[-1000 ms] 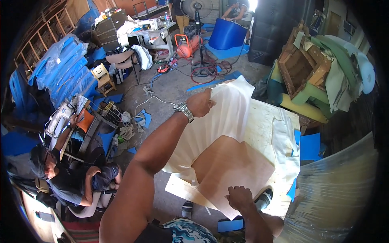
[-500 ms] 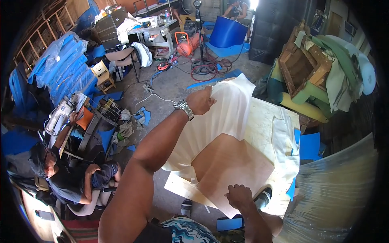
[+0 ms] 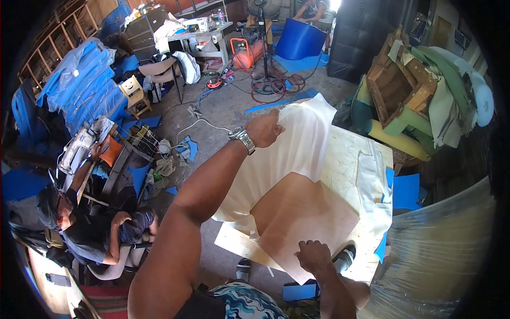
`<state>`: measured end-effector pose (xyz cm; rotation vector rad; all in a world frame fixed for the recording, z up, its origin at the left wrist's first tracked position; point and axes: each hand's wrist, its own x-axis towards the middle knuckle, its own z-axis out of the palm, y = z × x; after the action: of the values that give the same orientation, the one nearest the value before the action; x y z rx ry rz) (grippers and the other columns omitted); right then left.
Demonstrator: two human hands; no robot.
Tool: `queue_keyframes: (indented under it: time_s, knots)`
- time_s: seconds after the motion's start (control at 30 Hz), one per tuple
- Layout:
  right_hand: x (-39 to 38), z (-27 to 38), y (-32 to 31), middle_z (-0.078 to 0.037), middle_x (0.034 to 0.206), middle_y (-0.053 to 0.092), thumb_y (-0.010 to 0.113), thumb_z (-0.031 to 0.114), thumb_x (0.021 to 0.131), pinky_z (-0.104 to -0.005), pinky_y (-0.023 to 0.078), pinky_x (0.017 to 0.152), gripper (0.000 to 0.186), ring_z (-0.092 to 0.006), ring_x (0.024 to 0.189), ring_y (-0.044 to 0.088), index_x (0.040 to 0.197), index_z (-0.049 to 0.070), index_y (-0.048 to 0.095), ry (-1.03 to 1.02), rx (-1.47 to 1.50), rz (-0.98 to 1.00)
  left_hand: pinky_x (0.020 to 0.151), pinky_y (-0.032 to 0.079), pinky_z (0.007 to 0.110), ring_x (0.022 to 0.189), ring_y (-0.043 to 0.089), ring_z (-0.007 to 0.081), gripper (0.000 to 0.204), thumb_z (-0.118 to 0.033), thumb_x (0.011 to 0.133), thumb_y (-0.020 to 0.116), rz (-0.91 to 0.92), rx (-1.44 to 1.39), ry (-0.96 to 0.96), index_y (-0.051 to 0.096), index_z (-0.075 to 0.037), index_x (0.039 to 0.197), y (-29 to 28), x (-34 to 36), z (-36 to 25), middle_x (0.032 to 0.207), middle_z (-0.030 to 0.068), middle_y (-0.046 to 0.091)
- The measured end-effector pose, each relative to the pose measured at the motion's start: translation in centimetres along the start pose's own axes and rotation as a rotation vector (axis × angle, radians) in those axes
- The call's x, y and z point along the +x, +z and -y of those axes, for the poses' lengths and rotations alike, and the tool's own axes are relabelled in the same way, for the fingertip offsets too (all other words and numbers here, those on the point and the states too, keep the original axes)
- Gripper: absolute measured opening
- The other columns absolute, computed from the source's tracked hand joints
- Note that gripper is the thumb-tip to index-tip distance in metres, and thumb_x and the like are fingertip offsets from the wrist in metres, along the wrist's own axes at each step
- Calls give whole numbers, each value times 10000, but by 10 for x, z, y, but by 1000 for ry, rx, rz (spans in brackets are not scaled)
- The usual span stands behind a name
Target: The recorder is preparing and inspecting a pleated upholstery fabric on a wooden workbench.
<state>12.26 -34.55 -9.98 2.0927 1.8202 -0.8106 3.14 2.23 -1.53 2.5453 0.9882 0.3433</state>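
Around the middle of the frame, the left hand (image 3: 264, 129), fingers closed, holds up a white cloth (image 3: 304, 143), raised and not yet flat, while the right hand (image 3: 314, 256) curls loosely, grip unclear, by a brown sheet (image 3: 308, 218) occupying the pale board (image 3: 348, 151), blue scraps (image 3: 406, 192) lying right.

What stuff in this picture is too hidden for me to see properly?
In the head view:
The edge of the white cloth inside the left hand: the hand covers it.
Whether the right hand holds anything: its back faces the camera.
Part of the wooden board: under the brown sheet.
Much of the far person's legs: behind the blue curved sheet.
The top of the fan: cut off by the upper edge.
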Motion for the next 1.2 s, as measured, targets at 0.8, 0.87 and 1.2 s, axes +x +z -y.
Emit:
queue_keyframes:
  time_s: [0.8,0.87,1.2]
  knots:
    - [1,1,1,-154,1056,671,582,388,934,-491,498,858,354,-344,1016,636,1095,77,632,-3,2,-11,793,475,528,977,614,448,396,-316,925,596,-8,11,17,481,3,1130,-4,-3,-3,1020,274,636]
    - [1,1,2,-153,1059,671,582,387,936,-490,498,858,354,-343,1019,636,1100,78,630,-12,7,-14,789,477,531,969,616,450,394,-315,925,597,-7,8,7,481,2,1129,-5,-3,-4,1007,278,639]
    - [4,-2,12,-148,992,687,626,400,903,-491,523,792,352,-326,956,665,1042,77,645,-26,-20,-83,771,477,541,938,623,453,434,-328,920,608,-5,22,7,452,2,1155,-4,-3,-3,976,280,641]
